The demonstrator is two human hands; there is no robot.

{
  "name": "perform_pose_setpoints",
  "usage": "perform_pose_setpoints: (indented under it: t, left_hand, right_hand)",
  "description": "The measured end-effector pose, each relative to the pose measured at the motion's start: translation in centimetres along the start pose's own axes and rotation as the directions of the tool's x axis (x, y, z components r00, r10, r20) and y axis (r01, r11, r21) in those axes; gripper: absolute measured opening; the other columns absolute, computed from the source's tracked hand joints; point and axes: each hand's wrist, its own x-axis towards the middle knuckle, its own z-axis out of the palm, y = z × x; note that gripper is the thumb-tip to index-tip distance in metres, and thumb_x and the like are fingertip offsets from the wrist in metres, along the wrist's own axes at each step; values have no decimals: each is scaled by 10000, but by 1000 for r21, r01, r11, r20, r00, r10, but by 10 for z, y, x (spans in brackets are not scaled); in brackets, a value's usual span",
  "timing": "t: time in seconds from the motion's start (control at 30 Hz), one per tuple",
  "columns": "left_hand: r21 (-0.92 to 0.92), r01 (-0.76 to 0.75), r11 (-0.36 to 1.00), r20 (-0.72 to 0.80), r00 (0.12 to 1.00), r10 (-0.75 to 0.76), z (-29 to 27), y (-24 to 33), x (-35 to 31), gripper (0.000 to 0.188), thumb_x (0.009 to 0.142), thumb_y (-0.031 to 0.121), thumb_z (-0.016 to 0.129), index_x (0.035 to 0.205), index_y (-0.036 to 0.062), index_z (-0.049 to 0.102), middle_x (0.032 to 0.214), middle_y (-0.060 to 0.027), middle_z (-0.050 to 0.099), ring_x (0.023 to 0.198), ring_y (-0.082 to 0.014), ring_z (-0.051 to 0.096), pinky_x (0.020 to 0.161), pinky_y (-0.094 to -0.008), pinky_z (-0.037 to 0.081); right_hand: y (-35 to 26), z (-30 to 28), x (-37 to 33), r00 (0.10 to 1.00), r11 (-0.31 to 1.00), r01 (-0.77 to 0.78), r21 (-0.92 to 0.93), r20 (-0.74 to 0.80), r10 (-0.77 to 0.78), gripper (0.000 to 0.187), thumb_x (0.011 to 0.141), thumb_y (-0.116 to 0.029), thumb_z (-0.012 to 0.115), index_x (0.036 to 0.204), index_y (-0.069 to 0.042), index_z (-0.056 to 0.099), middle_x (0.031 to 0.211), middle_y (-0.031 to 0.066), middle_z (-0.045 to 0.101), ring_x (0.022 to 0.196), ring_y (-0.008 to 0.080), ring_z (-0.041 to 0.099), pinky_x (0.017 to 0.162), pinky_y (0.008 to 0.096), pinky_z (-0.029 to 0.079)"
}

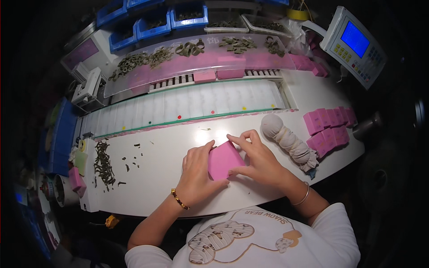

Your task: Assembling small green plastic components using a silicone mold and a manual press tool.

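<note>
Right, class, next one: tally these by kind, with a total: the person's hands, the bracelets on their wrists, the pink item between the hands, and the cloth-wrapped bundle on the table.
Hands, left hand and right hand: 2
Bracelets, beaded bracelet and plain bangle: 2
Pink item: 1
Cloth-wrapped bundle: 1
Total: 6

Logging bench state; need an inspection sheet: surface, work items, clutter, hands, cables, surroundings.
Surface: white table, glare near its middle.
Work items: pink packet at centre; stacked pink packets at right.
Clutter: heap of dark curled pieces at left, loose scraps beside it; pale cloth bundle at right.
Hands: left hand and right hand both hold the pink packet at its edges.
Cables: thin strands above yellow object; kind unclear.
Surroundings: blue bins at back; control panel with lit blue screen, upper right.
</note>
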Motion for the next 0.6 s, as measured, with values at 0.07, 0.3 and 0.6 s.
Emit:
perform_pose_setpoints:
  t: [0.07, 0.3, 0.6]
  left_hand:
    - [-96, -67, 993, -55, 997, 62, 2, -5, -1, 963, 655, 232, 856, 1444, -3, 356, 1343, -190, 470, 1233, -367, 441, 1051, -457, 359]
    - [-127, -249, 960, -190, 956, 223, 8, -2, -11, 925, 676, 129, 835, 1460, 29, 354, 1291, -193, 509, 1213, -356, 493, 1030, -440, 427]
    - [-134, -153, 979, 64, 985, 163, -17, -15, -17, 957, 727, 82, 785, 1499, -31, 231, 1378, -193, 551, 1295, -345, 502, 1110, -395, 381]
  right_hand:
    - [0, 1, 9, 998, 998, 49, -50, 27, -48, 824, 723, -276, 839, 1425, -58, 466, 1192, 148, 460, 941, 292, 633, 746, 392, 529]
    - [-14, -1, 9, 975, 978, 202, -47, -84, -206, 400, 723, -128, 786, 1065, -65, 587, 1106, 96, 543, 815, 286, 657, 667, 386, 532]
    - [15, 16, -53, 785, 796, 576, -188, -144, -602, 73, 741, -110, 708, 787, -104, 651, 833, 13, 653, 558, 132, 605, 439, 261, 442]
